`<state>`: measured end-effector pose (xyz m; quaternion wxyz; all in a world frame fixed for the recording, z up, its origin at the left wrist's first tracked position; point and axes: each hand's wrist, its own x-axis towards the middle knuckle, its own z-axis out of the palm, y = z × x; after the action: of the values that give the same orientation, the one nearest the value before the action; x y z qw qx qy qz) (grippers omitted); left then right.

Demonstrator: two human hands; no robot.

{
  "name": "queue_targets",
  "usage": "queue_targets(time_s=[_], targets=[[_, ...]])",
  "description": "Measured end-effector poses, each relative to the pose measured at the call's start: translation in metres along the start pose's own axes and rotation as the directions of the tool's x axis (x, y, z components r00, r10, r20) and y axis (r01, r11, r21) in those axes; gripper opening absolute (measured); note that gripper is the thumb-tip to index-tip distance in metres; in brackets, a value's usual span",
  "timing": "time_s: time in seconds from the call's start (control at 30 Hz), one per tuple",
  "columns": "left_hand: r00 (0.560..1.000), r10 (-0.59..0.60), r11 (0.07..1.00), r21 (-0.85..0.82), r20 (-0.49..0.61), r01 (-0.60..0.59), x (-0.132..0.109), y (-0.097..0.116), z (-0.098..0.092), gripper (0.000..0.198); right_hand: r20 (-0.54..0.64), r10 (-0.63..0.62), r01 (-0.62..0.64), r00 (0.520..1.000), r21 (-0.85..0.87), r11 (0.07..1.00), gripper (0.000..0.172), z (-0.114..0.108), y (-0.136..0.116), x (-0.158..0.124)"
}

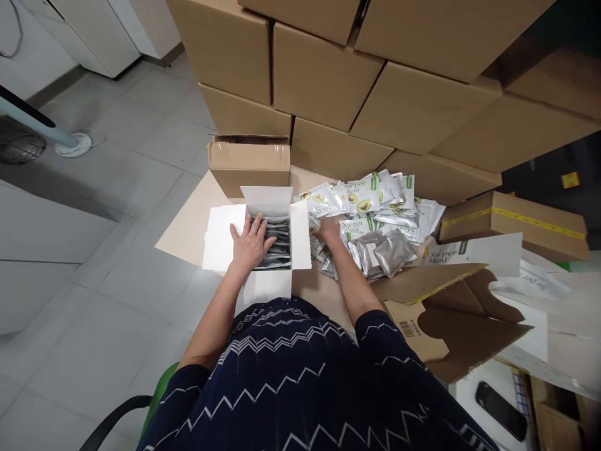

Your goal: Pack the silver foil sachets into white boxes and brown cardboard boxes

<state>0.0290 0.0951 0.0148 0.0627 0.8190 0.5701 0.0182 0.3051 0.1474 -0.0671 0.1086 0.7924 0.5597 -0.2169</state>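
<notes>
A white carton [219, 241] stands with its flaps folded out and a row of flat pouches [278, 241] packed upright inside. My left hand [251, 243] lies open across its left side, fingers spread, with the fingertips on the pouches. To the right is a loose heap of silver and white pouches [364, 197] printed "Super Meal" with avocado pictures. At the heap's left edge my right hand [327, 229] is closed on a pouch [314, 224]; its fingertips are mostly hidden.
Brown cartons [323, 81] are stacked like a wall behind the table. A small brown box [248, 163] stands behind the white carton. An open cardboard box [462, 313] is at the right, and a black phone [501, 410] lies at lower right.
</notes>
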Motion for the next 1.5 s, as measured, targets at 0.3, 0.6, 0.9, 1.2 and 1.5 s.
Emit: queue_targets(time_s=[0.3, 0.6, 0.9, 1.2, 1.5], targets=[[1.0, 0.006, 1.0, 0.008, -0.02, -0.006, 0.0, -0.001, 0.002, 0.061, -0.11, -0.222, 0.226, 0.969, 0.027, 0.974, 0.027, -0.052, 0.003, -0.053], [1.0, 0.002, 1.0, -0.005, -0.015, -0.002, 0.0, -0.001, 0.001, 0.061, 0.018, -0.138, 0.139, 0.99, -0.027, 0.99, 0.04, -0.045, -0.003, -0.08], [1.0, -0.015, 0.999, -0.039, -0.021, 0.014, -0.002, -0.001, 0.002, 0.059, -0.473, -0.073, 0.146, 0.878, 0.119, 0.982, 0.038, -0.109, 0.035, -0.142], [1.0, -0.015, 0.999, -0.039, -0.024, 0.014, -0.001, -0.001, 0.003, 0.059, -0.575, -0.416, 0.583, 0.705, 0.135, 0.801, 0.04, -0.129, -0.023, -0.162], [1.0, -0.008, 0.999, -0.053, -0.03, 0.007, -0.001, -0.002, 0.001, 0.06, -0.204, -0.603, 0.583, 0.771, -0.155, 0.798, 0.039, -0.099, -0.112, -0.093]])
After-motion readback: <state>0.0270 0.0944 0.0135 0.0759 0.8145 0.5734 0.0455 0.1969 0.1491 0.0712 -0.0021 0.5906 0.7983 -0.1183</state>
